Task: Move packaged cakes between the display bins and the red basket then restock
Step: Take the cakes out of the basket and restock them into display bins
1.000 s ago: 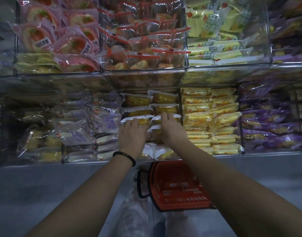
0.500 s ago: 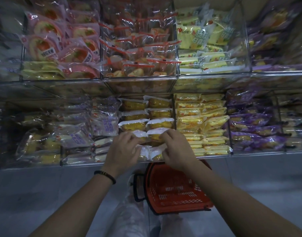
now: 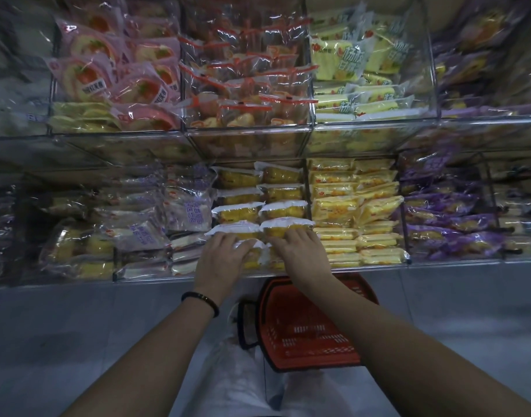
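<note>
As yellow cake packs (image 3: 285, 226) in the lower middle bin (image 3: 307, 188) are pressed by the flat-fingered left hand (image 3: 225, 257) and right hand (image 3: 302, 254), restocking is judged underway; straightening them is called for next.

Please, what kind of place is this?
Most likely a shop's packaged-cake aisle: clear display bins in rows hold many wrapped cakes, and a red basket sits on the floor below.

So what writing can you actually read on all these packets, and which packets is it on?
"杨枝甘露", probably: big dark characters on the yellow packs, top row.
Pink packs: white label, too blurred.
Purple-printed clear packs: characters unreadable.
Everything else: no legible text.
</note>
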Tool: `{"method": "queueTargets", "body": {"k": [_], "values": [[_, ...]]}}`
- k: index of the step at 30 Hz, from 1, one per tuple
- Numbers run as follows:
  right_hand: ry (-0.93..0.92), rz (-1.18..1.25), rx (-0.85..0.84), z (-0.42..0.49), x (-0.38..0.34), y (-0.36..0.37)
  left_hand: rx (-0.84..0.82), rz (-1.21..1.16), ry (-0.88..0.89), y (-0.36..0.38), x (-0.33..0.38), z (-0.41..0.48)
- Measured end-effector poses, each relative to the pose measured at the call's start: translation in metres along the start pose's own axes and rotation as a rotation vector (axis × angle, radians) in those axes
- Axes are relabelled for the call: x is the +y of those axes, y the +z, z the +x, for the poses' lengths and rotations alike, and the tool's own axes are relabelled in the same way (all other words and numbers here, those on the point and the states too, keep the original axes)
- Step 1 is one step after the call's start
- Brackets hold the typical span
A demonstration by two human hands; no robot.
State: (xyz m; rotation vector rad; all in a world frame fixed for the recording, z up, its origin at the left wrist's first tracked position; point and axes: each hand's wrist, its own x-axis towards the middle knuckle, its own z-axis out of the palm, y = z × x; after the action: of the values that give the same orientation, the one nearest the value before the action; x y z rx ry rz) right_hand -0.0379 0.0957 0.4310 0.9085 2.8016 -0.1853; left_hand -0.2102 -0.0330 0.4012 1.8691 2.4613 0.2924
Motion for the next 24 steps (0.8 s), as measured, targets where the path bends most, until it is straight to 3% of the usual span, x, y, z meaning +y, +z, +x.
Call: {"method": "queueTargets", "body": {"k": [7,10,19,24], "values": [[0.18,-0.061,-0.088,0.016,-0.024,-0.016,-0.033,0.118,-0.036,-0.007,0.007,0.007],[0.248,0.022,-0.057,0.021,-0.032,-0.011,-0.07,0.166,-0.038,-0.006,0.01,0.012],[0.154,0.314,0.145,-0.004,-0.016,0.022,-0.201,0.164,-0.107,-0.013,0.017,0.018],[0.14,0.346,0.001,-0.025,-0.023,0.016,-0.228,0.127,-0.153,-0.026,0.027,0.016]]}}
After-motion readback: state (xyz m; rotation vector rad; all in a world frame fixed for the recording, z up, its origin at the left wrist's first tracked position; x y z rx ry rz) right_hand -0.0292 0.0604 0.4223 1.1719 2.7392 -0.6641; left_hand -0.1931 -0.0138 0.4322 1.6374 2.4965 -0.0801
